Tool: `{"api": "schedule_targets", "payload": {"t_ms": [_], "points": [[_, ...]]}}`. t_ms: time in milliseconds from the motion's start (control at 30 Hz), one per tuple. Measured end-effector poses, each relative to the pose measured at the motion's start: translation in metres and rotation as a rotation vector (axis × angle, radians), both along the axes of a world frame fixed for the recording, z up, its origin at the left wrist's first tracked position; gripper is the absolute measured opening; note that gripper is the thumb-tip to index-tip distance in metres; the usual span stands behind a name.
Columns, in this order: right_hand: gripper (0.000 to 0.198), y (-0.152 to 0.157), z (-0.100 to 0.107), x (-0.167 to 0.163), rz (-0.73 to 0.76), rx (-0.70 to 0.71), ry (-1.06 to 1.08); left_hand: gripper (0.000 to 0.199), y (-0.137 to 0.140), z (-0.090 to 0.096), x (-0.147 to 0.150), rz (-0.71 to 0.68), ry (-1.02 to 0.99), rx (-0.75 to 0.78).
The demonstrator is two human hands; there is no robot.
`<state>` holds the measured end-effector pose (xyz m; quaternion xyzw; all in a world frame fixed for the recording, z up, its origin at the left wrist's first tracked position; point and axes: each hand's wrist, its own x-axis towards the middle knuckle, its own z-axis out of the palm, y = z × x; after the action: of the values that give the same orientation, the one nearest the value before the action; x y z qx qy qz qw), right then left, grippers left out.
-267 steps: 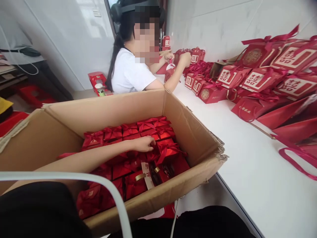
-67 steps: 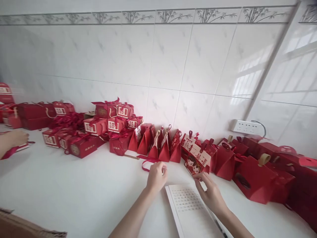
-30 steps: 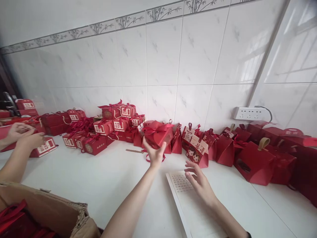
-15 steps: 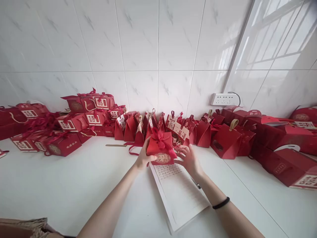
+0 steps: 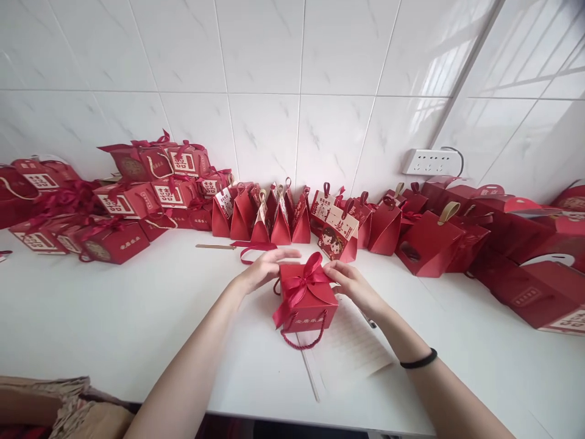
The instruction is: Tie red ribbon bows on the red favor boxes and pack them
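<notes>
A small red gift box [image 5: 307, 317] with a satin ribbon bow [image 5: 307, 281] on its lid stands over the open notebook [image 5: 361, 341]. Its twisted cord handle [image 5: 302, 346] hangs down in front. My left hand [image 5: 262, 269] is open at the box's back left, its fingers stretched out along the top edge. At the right side, my right hand [image 5: 354, 285] has its fingers slightly bent and apart, with the fingertips by the bow and box edge. A pen [image 5: 369, 320] shows partly under my right wrist.
Stacked ribboned boxes [image 5: 123, 201] stand at left. Upright red pouch boxes [image 5: 260, 213] line the wall, and larger red boxes [image 5: 525, 268] crowd the right. A flat strip [image 5: 214, 246] lies behind. A white power strip [image 5: 434, 162] is on the wall; an open carton [image 5: 73, 396] sits lower left.
The gift box has come down and nearer and turned, so its corded side now faces me instead of the gold emblem. My left hand has loosened from it. The view has tilted down.
</notes>
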<state>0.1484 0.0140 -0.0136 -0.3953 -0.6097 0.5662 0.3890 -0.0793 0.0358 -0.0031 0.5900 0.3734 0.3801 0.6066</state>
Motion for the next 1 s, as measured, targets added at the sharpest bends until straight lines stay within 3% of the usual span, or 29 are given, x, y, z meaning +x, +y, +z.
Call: {"api": "schedule_targets", "payload": {"t_ms": [100,167,300,367,533,700,800,833,900,1000], "points": [[0.046,-0.001,0.003,0.002,0.052,-0.008,-0.048,0.028,-0.002,0.006,0.002,0.143,-0.12,0.203],[0.047,-0.002,0.006,0.003,0.09,-0.014,-0.07,0.02,-0.009,0.013,0.005,0.127,-0.048,0.313],[0.044,-0.005,0.014,0.005,0.123,0.007,-0.098,0.019,-0.025,0.026,0.01,0.013,0.321,0.407],[0.042,-0.007,0.018,0.007,0.146,-0.001,-0.119,0.02,-0.029,0.029,0.012,-0.017,0.411,0.433],[0.04,-0.01,0.026,0.019,0.247,-0.053,-0.167,0.01,-0.026,0.026,0.012,-0.057,0.436,0.495],[0.037,-0.018,0.033,0.028,0.469,-0.167,-0.252,0.016,-0.024,0.024,0.014,-0.029,0.427,0.521],[0.04,-0.024,0.037,0.026,0.554,-0.162,-0.374,0.018,-0.024,0.024,0.016,-0.023,0.401,0.554],[0.043,-0.027,0.037,0.025,0.505,-0.114,-0.422,0.018,-0.024,0.023,0.016,-0.016,0.395,0.567],[0.049,-0.033,0.035,0.018,0.212,0.132,-0.525,0.018,-0.022,0.021,0.017,-0.002,0.385,0.597],[0.043,-0.043,0.029,0.002,-0.347,0.761,-0.554,0.018,-0.019,0.017,0.018,0.004,0.372,0.618]]}}
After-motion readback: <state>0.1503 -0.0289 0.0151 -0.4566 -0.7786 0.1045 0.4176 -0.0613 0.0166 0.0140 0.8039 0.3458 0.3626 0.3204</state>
